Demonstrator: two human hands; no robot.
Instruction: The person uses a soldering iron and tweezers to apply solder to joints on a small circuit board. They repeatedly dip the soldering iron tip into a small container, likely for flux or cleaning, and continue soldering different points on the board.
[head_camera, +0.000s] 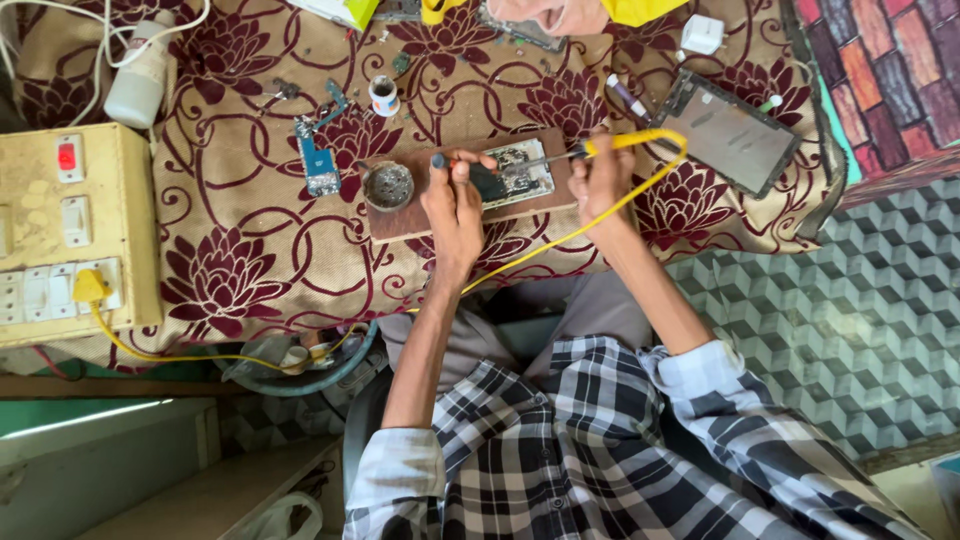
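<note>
— Where is the circuit board (518, 175)?
— On the wooden block (420, 215), mid-table, between both hands.
— And the grips?
— The left hand (452, 195) pinches a dark tool (455, 161) at the board's left edge. The right hand (603, 180) clasps the yellow-handled soldering iron (615, 143), its tip reaching left over the board.
— Nearby?
— A round tin (387, 185) just left.
</note>
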